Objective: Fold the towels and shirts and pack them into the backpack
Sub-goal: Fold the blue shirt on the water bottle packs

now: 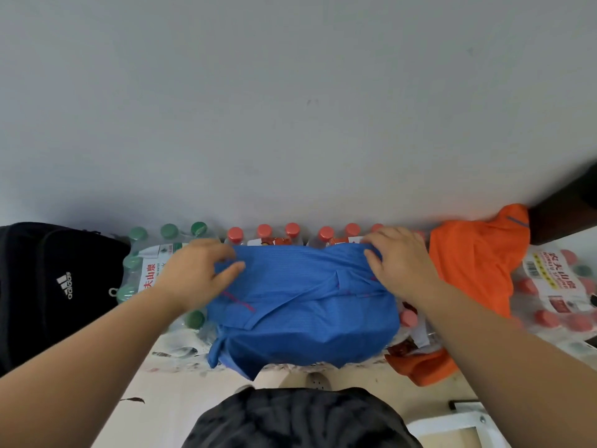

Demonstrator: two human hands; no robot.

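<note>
At the far left the black backpack (48, 286) sits against the wall (290, 108), its right side touching a wrapped pack of green-capped bottles (151, 253); the left hand (200, 270) reaches over that pack to the far left corner of the blue shirt (300, 312), fingers curled narrow over the cloth's edge and thumb pressed against it in a pinch; the blue shirt lies half folded on top of the bottle packs in the middle, its far edge just short of a row of red-capped bottles (290, 234) that stands along the wall, its near edge drooping over the packs' front toward the floor (161, 399); the right hand (397, 260) grips the far right corner, fingers bunched tight with cloth gathered under them; just beside it to the right an orange shirt (475, 260) is heaped against the wall, touching the blue one's right edge, with a piece of orange cloth hanging lower at the packs' near right corner; beyond it lies another pack of red-capped bottles; a strip of pale floor runs between the packs' front edge and the person, and a white frame (468, 421) lies on it at the lower right.
</note>
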